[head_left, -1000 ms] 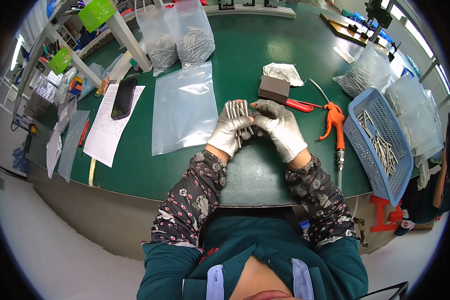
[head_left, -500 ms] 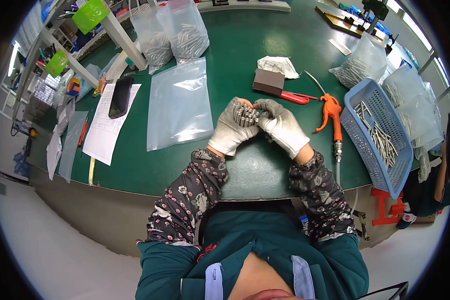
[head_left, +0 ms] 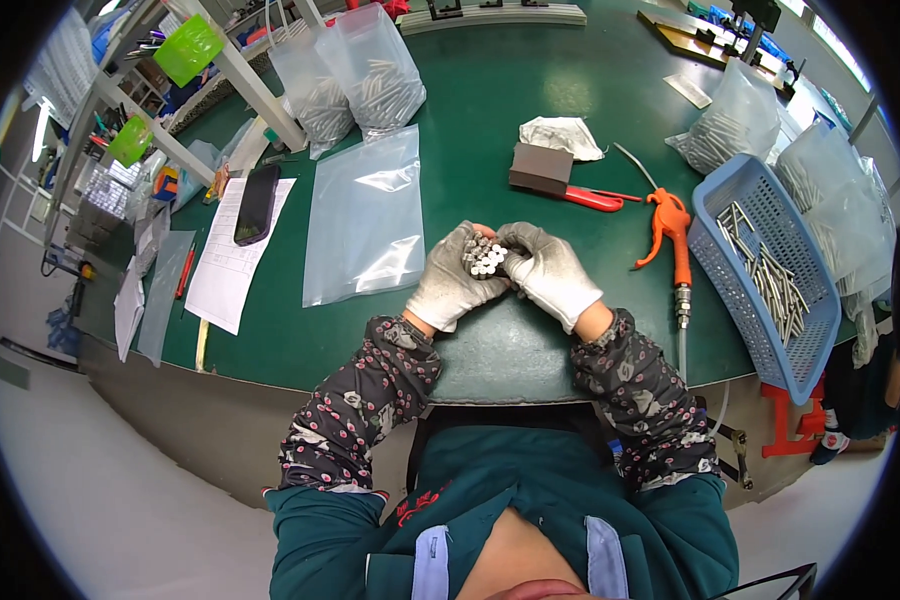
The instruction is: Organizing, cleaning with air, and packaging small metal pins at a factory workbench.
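A bundle of thin metal rods (head_left: 484,257) is held just above the front of the green table, its bright round ends facing up toward me. My left hand (head_left: 453,279), in a whitish work glove, wraps round the bundle from the left. My right hand (head_left: 550,270), gloved the same way, is closed against the bundle's right side; its fingertips are partly hidden. Left of my hands a flat clear plastic bag (head_left: 364,220) lies on the table. Beyond them are a dark brown block (head_left: 541,168) and a red-handled tool (head_left: 594,198).
At right lie an orange air blow gun (head_left: 672,232) with its hose and a blue basket (head_left: 808,350) of metal rods. Bags of rods (head_left: 387,92) stand at the back left, others (head_left: 727,125) at the right. A phone (head_left: 257,204) rests on paper sheets (head_left: 234,265). Crumpled white cloth (head_left: 560,136) lies behind the block.
The rod bundle has tilted, so its ends now face me more directly. Both hands are slightly lower in the picture, still around the bundle. The whole view has shifted a little.
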Action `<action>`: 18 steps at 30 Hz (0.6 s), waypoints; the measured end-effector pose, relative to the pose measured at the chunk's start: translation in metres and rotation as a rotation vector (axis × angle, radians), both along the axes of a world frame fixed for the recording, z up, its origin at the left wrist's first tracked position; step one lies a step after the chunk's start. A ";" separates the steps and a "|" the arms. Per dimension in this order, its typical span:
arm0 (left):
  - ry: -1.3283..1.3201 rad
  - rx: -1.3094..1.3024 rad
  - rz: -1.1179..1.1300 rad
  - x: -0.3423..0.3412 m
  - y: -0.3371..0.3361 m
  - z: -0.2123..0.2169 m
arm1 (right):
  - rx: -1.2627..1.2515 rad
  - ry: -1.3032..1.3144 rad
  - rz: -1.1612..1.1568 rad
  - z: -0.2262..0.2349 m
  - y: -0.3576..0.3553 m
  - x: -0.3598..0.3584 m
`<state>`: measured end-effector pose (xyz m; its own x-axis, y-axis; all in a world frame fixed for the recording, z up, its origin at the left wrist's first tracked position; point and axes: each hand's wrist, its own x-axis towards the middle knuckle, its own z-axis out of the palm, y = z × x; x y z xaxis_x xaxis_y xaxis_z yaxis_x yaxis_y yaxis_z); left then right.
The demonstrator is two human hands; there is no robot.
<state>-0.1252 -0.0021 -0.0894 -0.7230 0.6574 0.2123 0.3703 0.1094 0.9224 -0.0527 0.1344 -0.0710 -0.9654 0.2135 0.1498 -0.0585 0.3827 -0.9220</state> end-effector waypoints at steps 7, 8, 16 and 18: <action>-0.043 0.119 0.040 0.000 -0.001 -0.002 | 0.014 0.081 -0.118 -0.003 -0.012 0.000; -0.028 0.148 0.057 0.000 0.000 -0.003 | 0.014 0.081 -0.119 -0.003 -0.011 0.000; 0.291 0.202 0.175 0.010 0.021 -0.004 | 0.058 0.240 -0.095 0.005 -0.005 0.003; 0.144 0.212 0.142 0.008 0.025 -0.004 | 0.105 0.183 -0.135 -0.004 -0.001 -0.001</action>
